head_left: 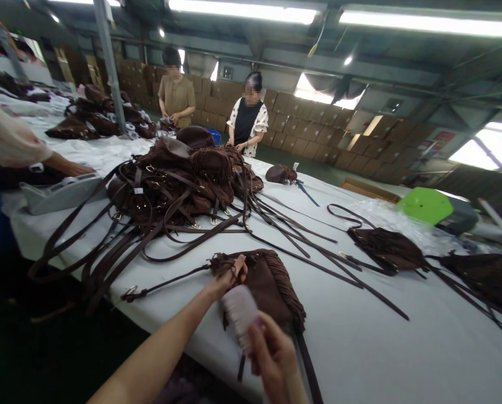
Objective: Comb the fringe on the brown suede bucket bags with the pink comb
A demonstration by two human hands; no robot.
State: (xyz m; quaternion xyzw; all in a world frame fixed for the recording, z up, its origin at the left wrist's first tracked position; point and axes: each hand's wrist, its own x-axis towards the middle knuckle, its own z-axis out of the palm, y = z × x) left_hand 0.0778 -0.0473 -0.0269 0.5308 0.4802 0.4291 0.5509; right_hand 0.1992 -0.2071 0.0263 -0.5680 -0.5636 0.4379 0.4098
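Note:
A dark brown fringed bag (265,286) lies on the white table in front of me, its fringe running down the right side. My left hand (229,275) is closed on the bag's upper left part, where fringe gathers under the fingers. In my right hand (273,350) is a pale, wide comb (241,311), pinched at its lower end. The comb is over the bag's lower left area, somewhat blurred, its teeth facing down and left; I cannot tell whether it touches the bag. A strap with a buckle (130,292) stretches left from the bag, and another strap (309,367) hangs toward me.
A large heap of brown bags (179,179) with trailing straps covers the table's left middle. More bags (387,247) lie at right, near clear plastic and a green-sided device (425,206). Another person's arm (61,164) reaches in at left beside a grey holder (61,193). Two people stand behind.

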